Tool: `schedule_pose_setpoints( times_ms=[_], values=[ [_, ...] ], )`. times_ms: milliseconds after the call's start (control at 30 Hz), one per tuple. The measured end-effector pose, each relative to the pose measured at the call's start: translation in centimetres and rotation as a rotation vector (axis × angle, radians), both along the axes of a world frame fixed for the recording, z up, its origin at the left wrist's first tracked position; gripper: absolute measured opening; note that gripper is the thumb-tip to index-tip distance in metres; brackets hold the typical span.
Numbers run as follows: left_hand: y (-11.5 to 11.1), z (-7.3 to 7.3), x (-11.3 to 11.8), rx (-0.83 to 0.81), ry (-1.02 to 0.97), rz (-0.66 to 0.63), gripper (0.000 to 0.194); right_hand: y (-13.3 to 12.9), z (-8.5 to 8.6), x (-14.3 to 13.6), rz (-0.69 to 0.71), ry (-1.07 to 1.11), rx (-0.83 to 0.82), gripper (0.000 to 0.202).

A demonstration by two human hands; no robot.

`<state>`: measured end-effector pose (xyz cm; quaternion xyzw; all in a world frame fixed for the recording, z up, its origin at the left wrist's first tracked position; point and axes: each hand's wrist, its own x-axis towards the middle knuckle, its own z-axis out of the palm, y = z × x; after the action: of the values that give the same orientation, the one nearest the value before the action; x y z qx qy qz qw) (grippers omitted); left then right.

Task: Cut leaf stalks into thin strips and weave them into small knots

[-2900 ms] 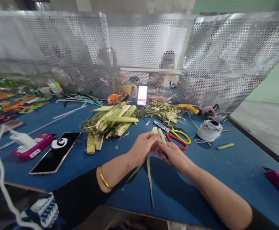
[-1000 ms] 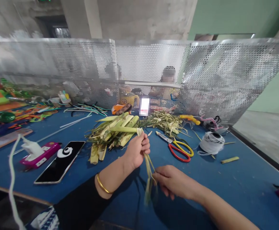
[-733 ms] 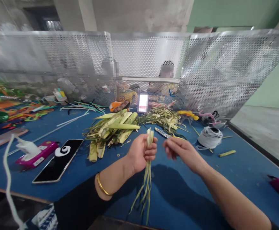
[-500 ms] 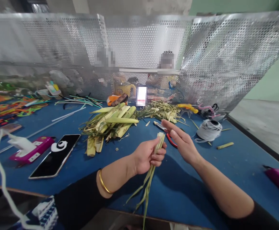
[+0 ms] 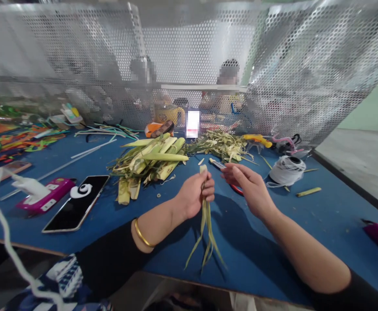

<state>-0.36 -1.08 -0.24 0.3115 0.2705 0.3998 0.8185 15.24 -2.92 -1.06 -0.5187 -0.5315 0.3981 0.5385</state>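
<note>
My left hand (image 5: 193, 192) is closed around a bundle of green leaf strips (image 5: 208, 224), upright over the front of the table. Its pale end pokes out above my fingers, and the thin tails hang loose below. To the right, my right hand (image 5: 252, 188) is held apart from the bundle, fingers loosely curved and thumb raised, with nothing in its grasp. Behind its fingertips lies a pair of red-handled pliers or cutters (image 5: 217, 163), partly hidden by the hand. A heap of thick green and yellow stalks (image 5: 156, 160) rests beyond my left hand.
Shredded plant scraps (image 5: 228, 146) lie at the back by a perforated metal screen (image 5: 195, 52). At right are a roll of white string (image 5: 286, 171) and a stalk piece (image 5: 309, 191). A phone (image 5: 78, 207) and a purple power strip (image 5: 46, 196) lie left. People sit behind the screen.
My left hand has moved slightly left and up with the bundle, whose tails now hang straighter. My right hand's fingers have curled in from being stretched out. The view has tilted down a little.
</note>
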Motion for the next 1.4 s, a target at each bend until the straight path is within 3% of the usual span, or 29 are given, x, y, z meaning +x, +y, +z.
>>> schedule_pose_setpoints(
  times_ms=[133,233,400,500,633,767,867,933,967,1067,1167,1267,1400],
  values=[
    [0.7,0.3,0.3,0.075,-0.107,0.234,0.033,-1.3,-0.3,-2.4,0.323,0.116,-0.325,0.049],
    [0.7,0.6,0.5,0.073,-0.1,0.303,0.037,-2.5,-0.6,-4.3,0.429,0.071,-0.382,0.041],
    [1.1,0.8,-0.3,0.03,-0.149,0.269,0.024,-2.4,-0.9,-3.9,0.314,-0.272,-0.211,0.036],
    [1.7,0.7,-0.9,-0.018,-0.211,0.271,0.032,-1.9,-0.5,-2.5,0.214,-0.57,-0.059,0.032],
    [2.3,0.5,-1.1,-0.061,-0.245,0.299,0.037,-1.7,0.4,-1.4,0.123,-0.838,-0.001,0.029],
    [3.2,0.6,-1.6,-0.039,-0.136,0.373,0.031,-1.3,1.2,-0.2,0.087,-1.003,0.035,0.03],
    [3.9,1.2,-2.7,0.175,0.12,0.688,0.025,-0.8,1.5,0.7,0.004,-1.166,0.021,0.029],
    [3.8,1.7,-3.1,0.588,0.28,0.942,0.015,-0.6,1.6,1.0,-0.034,-1.264,-0.01,0.028],
    [3.5,1.8,-3.2,0.843,0.378,0.941,0.015,-0.6,1.5,1.0,-0.031,-1.299,-0.017,0.028],
    [2.2,1.3,-2.4,1.361,0.757,0.424,0.021,-0.7,1.1,0.5,0.044,-1.326,0.011,0.027],
    [1.4,0.0,-1.4,1.547,1.072,0.016,0.023,-0.7,0.6,0.0,0.094,-1.254,0.057,0.028],
    [1.4,-0.6,-1.3,1.589,1.26,-0.14,0.034,-0.5,0.5,0.1,0.17,-1.057,0.052,0.029],
    [1.4,0.2,-1.8,1.542,1.364,-0.157,0.034,0.2,1.4,1.8,0.322,-0.801,0.006,0.032]
  ],
)
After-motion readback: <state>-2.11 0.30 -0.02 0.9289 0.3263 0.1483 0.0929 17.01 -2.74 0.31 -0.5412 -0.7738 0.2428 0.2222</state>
